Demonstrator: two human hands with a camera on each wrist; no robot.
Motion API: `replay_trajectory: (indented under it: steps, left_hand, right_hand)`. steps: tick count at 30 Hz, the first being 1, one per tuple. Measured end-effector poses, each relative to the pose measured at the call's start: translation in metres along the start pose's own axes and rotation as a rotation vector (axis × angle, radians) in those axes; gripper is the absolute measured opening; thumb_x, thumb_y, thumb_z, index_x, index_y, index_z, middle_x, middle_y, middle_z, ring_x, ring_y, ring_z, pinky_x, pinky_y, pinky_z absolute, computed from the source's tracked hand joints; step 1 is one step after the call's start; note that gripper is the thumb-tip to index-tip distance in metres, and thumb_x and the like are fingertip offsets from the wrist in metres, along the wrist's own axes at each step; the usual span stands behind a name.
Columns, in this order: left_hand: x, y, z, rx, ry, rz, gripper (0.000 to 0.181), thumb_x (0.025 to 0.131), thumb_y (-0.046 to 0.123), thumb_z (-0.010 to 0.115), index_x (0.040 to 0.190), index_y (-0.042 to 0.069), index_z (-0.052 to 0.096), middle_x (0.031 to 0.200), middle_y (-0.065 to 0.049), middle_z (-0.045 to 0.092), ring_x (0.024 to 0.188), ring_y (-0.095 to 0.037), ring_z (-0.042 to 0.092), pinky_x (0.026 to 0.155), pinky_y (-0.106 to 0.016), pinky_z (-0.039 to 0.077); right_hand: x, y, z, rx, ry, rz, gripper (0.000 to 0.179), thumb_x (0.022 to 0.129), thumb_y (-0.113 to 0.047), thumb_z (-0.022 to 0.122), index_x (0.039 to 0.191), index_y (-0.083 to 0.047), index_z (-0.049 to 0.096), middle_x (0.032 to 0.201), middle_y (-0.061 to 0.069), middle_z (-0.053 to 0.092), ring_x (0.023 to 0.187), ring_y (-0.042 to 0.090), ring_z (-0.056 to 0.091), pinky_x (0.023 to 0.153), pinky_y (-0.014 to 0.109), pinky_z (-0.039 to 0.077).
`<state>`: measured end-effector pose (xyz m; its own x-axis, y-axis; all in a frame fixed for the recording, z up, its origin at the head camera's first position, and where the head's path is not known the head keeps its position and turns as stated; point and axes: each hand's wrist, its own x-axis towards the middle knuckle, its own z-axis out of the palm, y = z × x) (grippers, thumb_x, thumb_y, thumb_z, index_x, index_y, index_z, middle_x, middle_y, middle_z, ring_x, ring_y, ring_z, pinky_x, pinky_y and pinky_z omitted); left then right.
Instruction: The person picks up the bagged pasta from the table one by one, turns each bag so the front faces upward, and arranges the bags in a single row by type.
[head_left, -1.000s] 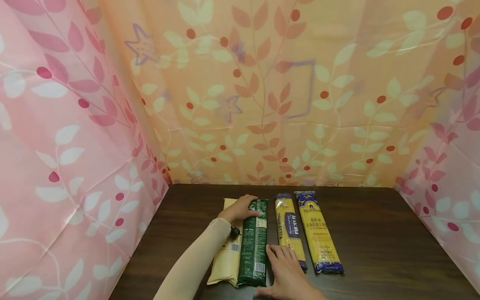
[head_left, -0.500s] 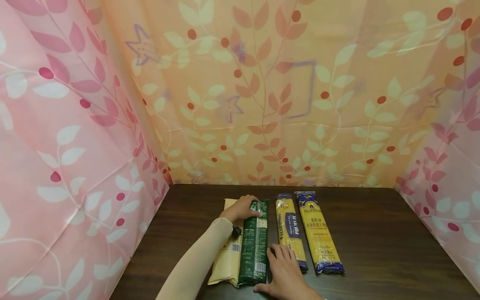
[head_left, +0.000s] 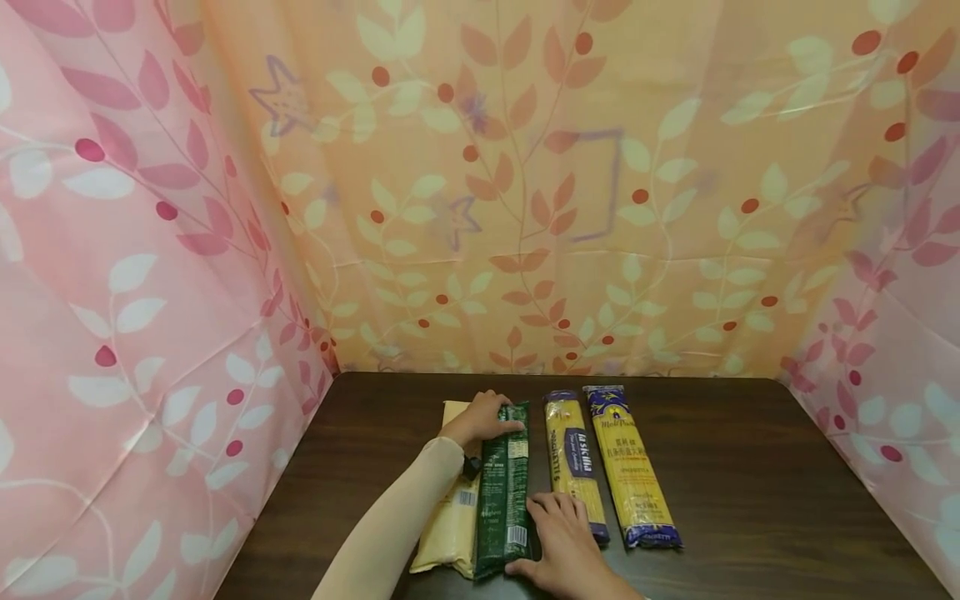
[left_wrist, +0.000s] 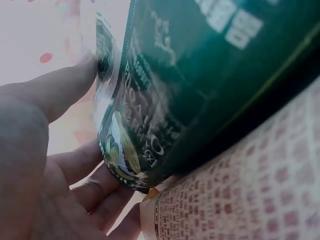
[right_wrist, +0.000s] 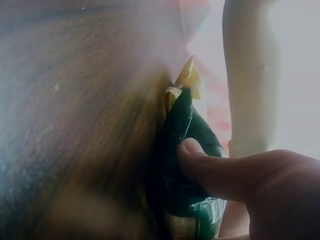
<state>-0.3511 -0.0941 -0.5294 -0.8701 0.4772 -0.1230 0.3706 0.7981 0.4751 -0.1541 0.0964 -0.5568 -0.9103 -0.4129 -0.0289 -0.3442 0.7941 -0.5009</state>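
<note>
A green spaghetti pack (head_left: 504, 492) lies lengthwise on the dark wooden table, alongside a cream-coloured pack (head_left: 447, 533) to its left. My left hand (head_left: 480, 418) grips the far end of the green pack, its wrist crossing above the cream one. The left wrist view has the thumb on one side of that green end (left_wrist: 165, 85) and fingers around the other. At the near right corner my right hand (head_left: 564, 542) holds the green pack, thumb on the near end and fingers along the right side. In the right wrist view the thumb (right_wrist: 200, 160) presses the green wrapper.
Right of the green pack lies a yellow spaghetti pack with a purple label (head_left: 576, 458). Beyond it is another yellow pack with blue ends (head_left: 632, 467). Patterned curtains (head_left: 450, 208) rise behind the table (head_left: 750, 483) and along both sides.
My right hand has closed in on the green pack's near corner, its thumb shifting up against the end. My left hand keeps its place. The head view has shifted slightly.
</note>
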Motion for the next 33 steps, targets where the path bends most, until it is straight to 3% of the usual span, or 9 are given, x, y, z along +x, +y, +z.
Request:
replay_trajectory:
  steps: [9, 14, 17, 22, 25, 28, 33]
  left_hand:
    - [-0.001, 0.002, -0.002, -0.108, 0.074, -0.013, 0.06, 0.106, 0.048, 0.068, 0.149, 0.008, 0.059, 0.156, -0.019, 0.05, 0.147, -0.04, 0.041, 0.114, -0.058, 0.044]
    - [-0.003, 0.006, -0.006, -0.192, 0.12, -0.027, 0.061, 0.107, 0.048, 0.065, 0.152, 0.008, 0.056, 0.162, -0.018, 0.047, 0.151, -0.042, 0.037, 0.116, -0.062, 0.042]
    - [-0.002, 0.011, -0.009, -0.249, 0.159, -0.036, 0.067, 0.106, 0.054, 0.064, 0.154, 0.009, 0.054, 0.164, -0.017, 0.044, 0.152, -0.042, 0.036, 0.116, -0.064, 0.041]
    - [-0.001, 0.019, -0.011, -0.3, 0.199, -0.072, 0.083, 0.1, 0.066, 0.066, 0.158, 0.009, 0.051, 0.167, -0.019, 0.041, 0.153, -0.044, 0.034, 0.115, -0.067, 0.041]
    - [0.0, 0.022, -0.012, -0.305, 0.218, -0.092, 0.086, 0.099, 0.064, 0.07, 0.158, 0.006, 0.05, 0.165, -0.021, 0.041, 0.152, -0.046, 0.037, 0.114, -0.067, 0.042]
    - [0.001, 0.021, -0.012, -0.344, 0.242, -0.097, 0.08, 0.1, 0.055, 0.073, 0.156, 0.003, 0.05, 0.162, -0.024, 0.044, 0.146, -0.047, 0.044, 0.111, -0.066, 0.046]
    - [-0.003, 0.019, -0.016, -0.462, 0.29, -0.132, 0.073, 0.101, 0.046, 0.074, 0.155, 0.003, 0.052, 0.159, -0.023, 0.049, 0.141, -0.045, 0.052, 0.109, -0.063, 0.049]
  right_hand:
    - [-0.002, -0.004, -0.01, 0.121, 0.005, 0.016, 0.097, 0.082, -0.056, 0.091, 0.156, -0.005, 0.054, 0.138, 0.01, 0.069, 0.128, 0.04, 0.054, 0.105, 0.068, 0.036]
    - [-0.005, -0.005, -0.019, 0.192, 0.03, -0.013, 0.096, 0.085, -0.042, 0.093, 0.16, -0.003, 0.048, 0.15, 0.019, 0.061, 0.134, 0.045, 0.056, 0.108, 0.071, 0.035]
    - [-0.007, -0.005, -0.025, 0.276, 0.033, -0.02, 0.095, 0.088, -0.033, 0.092, 0.163, -0.002, 0.042, 0.153, 0.023, 0.055, 0.134, 0.048, 0.056, 0.106, 0.072, 0.041]
    - [-0.008, -0.004, -0.032, 0.347, 0.037, -0.058, 0.095, 0.092, -0.022, 0.088, 0.167, -0.002, 0.034, 0.152, 0.022, 0.05, 0.118, 0.035, 0.066, 0.09, 0.051, 0.059]
    - [-0.008, -0.003, -0.033, 0.359, 0.047, -0.085, 0.095, 0.093, -0.017, 0.087, 0.169, -0.003, 0.031, 0.149, 0.019, 0.05, 0.111, 0.025, 0.066, 0.084, 0.039, 0.059]
    - [-0.008, -0.002, -0.033, 0.378, 0.059, -0.105, 0.098, 0.094, -0.016, 0.086, 0.17, -0.005, 0.026, 0.149, 0.019, 0.049, 0.109, 0.021, 0.063, 0.084, 0.036, 0.057]
    - [-0.006, 0.002, -0.034, 0.488, 0.069, -0.101, 0.109, 0.096, -0.018, 0.085, 0.173, -0.006, 0.01, 0.163, 0.033, 0.035, 0.121, 0.038, 0.064, 0.092, 0.044, 0.06]
